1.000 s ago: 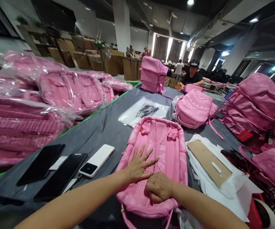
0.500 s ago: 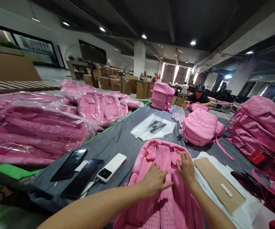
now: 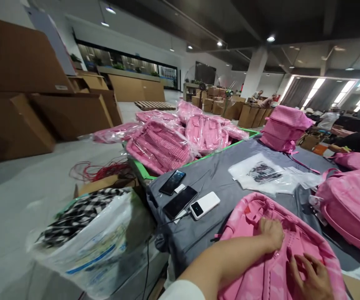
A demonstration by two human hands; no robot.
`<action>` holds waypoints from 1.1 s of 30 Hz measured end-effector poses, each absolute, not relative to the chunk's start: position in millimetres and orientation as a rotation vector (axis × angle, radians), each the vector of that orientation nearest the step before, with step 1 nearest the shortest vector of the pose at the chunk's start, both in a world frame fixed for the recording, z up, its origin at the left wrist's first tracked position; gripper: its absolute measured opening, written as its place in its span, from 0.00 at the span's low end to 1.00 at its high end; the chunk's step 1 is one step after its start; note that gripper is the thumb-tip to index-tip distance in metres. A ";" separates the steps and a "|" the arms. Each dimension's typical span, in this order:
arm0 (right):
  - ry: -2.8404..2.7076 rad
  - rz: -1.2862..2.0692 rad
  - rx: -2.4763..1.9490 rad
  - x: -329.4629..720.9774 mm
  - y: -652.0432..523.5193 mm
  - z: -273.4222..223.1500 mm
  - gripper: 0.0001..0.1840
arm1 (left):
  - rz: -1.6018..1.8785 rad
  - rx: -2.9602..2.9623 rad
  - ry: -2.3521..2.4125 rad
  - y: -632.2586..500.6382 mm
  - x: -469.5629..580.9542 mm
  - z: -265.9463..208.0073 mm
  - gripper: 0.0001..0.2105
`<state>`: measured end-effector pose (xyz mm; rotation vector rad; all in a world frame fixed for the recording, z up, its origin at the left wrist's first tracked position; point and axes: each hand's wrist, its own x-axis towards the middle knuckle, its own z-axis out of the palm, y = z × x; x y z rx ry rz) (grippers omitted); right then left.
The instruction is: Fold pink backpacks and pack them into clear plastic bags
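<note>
A pink backpack (image 3: 292, 221) lies on the grey-covered table with its shoulder straps and padded back facing up. My left hand (image 3: 271, 234) is closed on its upper middle, near the tops of the straps; its fingertips are hidden in the pink fabric. Lower down on the right side, my right hand (image 3: 311, 275) rests over the strap area, fingers bent but apart. The backpack's lower end runs out of the picture.
Left of the backpack lie a white power bank (image 3: 205, 205) and two dark phones (image 3: 180, 202). Beyond it are printed clear plastic bags (image 3: 262, 173), a pink backpack (image 3: 351, 204) and a stacked pink pile (image 3: 284, 129). Plastic-wrapped backpacks (image 3: 161, 146) fill a green-edged area. A person's arm (image 3: 338, 148) shows at right.
The view has swung left, bringing cartons and a stuffed white sack into sight. My left hand has curled from spread fingers into a closed grip; my right hand has slid lower on the backpack.
</note>
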<state>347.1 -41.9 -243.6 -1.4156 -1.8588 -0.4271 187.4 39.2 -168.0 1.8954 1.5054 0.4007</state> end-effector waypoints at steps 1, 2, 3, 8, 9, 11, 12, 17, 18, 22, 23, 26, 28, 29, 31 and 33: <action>-1.861 -0.508 -1.432 346.9 -41.5 -243.4 0.19 | 0.397 1.872 1.502 45.4 185.5 -165.4 0.14; -1.839 -0.600 -1.471 346.2 -41.6 -242.9 0.19 | 0.402 1.851 1.496 51.3 182.4 -162.9 0.10; -1.814 -0.667 -1.511 345.0 -42.3 -242.0 0.19 | 0.416 1.836 1.481 55.9 177.8 -160.7 0.08; -1.852 -0.306 -1.559 334.6 -49.8 -233.1 0.19 | 0.563 1.849 1.272 61.4 148.8 -165.2 0.08; -1.863 -0.198 -1.591 333.0 -50.0 -231.1 0.18 | 0.591 1.862 1.238 61.8 145.8 -169.9 0.09; -1.866 -0.043 -1.658 331.2 -48.7 -227.8 0.18 | 0.612 1.899 1.197 61.6 146.3 -180.8 0.11; -1.866 0.012 -1.687 330.7 -48.1 -226.6 0.18 | 0.609 1.924 1.197 60.2 149.3 -186.0 0.10; -1.837 0.110 -1.691 327.4 -49.9 -229.0 0.14 | 0.545 2.098 1.313 44.5 166.3 -192.7 0.09; -1.777 0.083 -1.692 326.5 -50.6 -231.7 0.14 | 0.532 2.137 1.314 43.2 166.3 -190.4 0.10; -1.677 -0.024 -1.694 323.4 -52.7 -241.4 0.15 | 0.538 2.327 1.185 45.1 152.9 -186.2 0.23; -1.748 -0.026 -1.703 323.1 -52.5 -240.7 0.15 | 0.554 2.388 1.131 45.6 148.5 -189.4 0.24; -2.020 0.054 -1.786 325.1 -44.1 -222.7 0.14 | 0.559 2.546 1.002 44.9 140.7 -209.3 0.24; -2.201 0.171 -1.841 328.2 -26.6 -198.1 0.12 | 0.563 2.592 0.985 43.5 140.3 -223.4 0.24; -2.276 0.196 -1.841 329.4 -13.3 -183.6 0.11 | 0.572 2.587 0.996 42.8 140.9 -228.3 0.24; -2.309 0.108 -1.816 329.7 22.0 -155.3 0.11 | 0.607 2.553 1.002 41.2 141.9 -232.3 0.25; -2.226 -0.048 -1.783 325.7 66.1 -134.1 0.15 | 0.623 2.500 0.976 39.5 141.5 -230.0 0.27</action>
